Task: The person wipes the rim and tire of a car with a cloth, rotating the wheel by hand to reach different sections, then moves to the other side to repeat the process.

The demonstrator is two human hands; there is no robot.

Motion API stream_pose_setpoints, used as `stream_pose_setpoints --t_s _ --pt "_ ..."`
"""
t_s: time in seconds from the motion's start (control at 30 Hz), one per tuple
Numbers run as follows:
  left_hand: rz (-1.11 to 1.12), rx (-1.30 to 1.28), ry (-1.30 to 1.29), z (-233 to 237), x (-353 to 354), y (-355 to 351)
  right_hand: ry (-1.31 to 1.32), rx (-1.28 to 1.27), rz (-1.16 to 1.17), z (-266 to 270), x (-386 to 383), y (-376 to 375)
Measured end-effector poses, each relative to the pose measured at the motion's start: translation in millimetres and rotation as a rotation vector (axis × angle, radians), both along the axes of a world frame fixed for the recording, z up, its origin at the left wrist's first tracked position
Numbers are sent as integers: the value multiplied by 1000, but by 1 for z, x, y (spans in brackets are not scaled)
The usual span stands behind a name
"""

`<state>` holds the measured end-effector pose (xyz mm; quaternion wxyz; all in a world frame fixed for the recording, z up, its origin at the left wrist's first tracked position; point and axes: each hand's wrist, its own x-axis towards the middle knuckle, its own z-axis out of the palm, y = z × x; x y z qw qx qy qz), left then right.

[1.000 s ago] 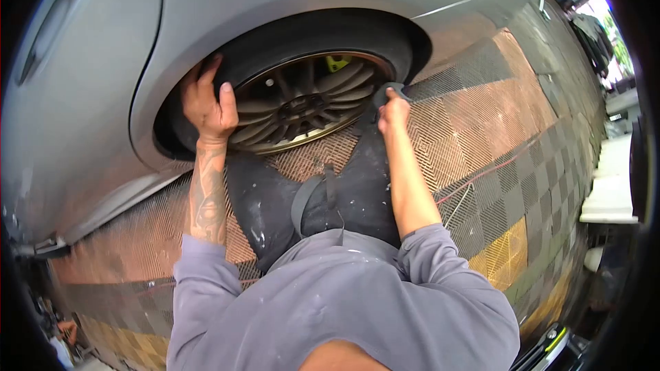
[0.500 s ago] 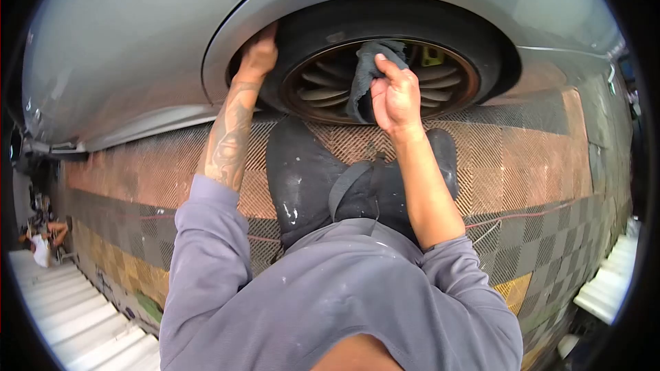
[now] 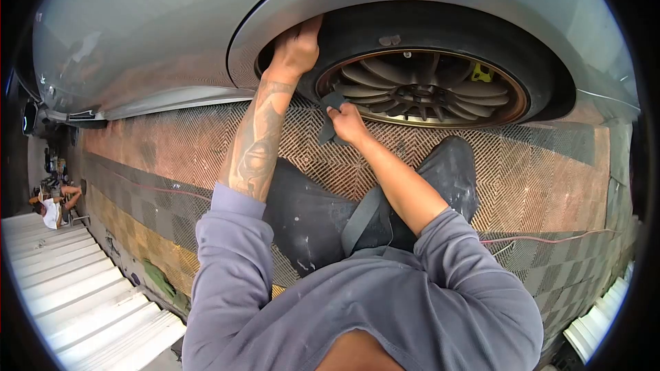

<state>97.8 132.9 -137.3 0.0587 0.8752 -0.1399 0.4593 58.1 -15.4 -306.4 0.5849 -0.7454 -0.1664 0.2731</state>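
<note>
My left hand (image 3: 297,51) reaches into the gap between the tyre (image 3: 412,19) and the wheel arch. Its fingers curl over the tyre's left edge, with the fingertips hidden inside the gap. My right hand (image 3: 349,126) is closed on a dark grey cloth (image 3: 331,111). That cloth lies against the lower left rim of the multi-spoke wheel (image 3: 426,89), and part of it hangs below my fingers. A yellow brake caliper (image 3: 482,73) shows between the spokes at the upper right.
The silver car body (image 3: 158,34) rises around the wheel. Ribbed floor tiles (image 3: 543,158) lie beneath my knees, crossed by a thin red cord (image 3: 543,235). At far left a seated person (image 3: 52,209) is near white corrugated panels (image 3: 82,288).
My right hand and the cloth have moved down and left, from the wheel's spokes to its lower left edge. The view has shifted, while my left hand remains in the arch gap.
</note>
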Motion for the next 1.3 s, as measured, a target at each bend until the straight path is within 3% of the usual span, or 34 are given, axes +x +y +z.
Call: stream_pose_setpoints --t_s 0.1,0.2,0.33,0.5,0.6,0.67,0.77,0.93,1.07,1.1,1.27,1.3 --pt "50 106 -19 -16 0 6 98 61 -42 -33 2 -6" --pt "29 98 10 -16 -3 12 -25 -96 -25 -50 -2 -10" --pt "-10 77 10 -4 -2 10 218 -225 -132 -117 -1 -26" --pt "15 98 26 -6 -4 12 453 -294 -332 -149 18 -70" --pt "20 100 29 -6 -7 18 648 -145 -450 -148 29 -97" --pt "19 116 9 -9 -9 22 891 56 -730 -136 37 -121" --pt "0 101 27 -5 -9 27 902 245 -845 -174 54 -158" --pt "-12 130 1 -7 -7 33 930 475 -1134 -157 75 -196" --pt "14 137 -14 -5 -6 29 801 563 -1179 -137 95 -233" --pt "0 130 -22 -5 -6 28 770 514 -1297 -115 99 -236" --pt "36 111 -12 -8 -10 26 533 500 -1201 -72 119 -292" --pt "21 102 -11 -8 -9 27 539 630 -1162 -68 125 -305"
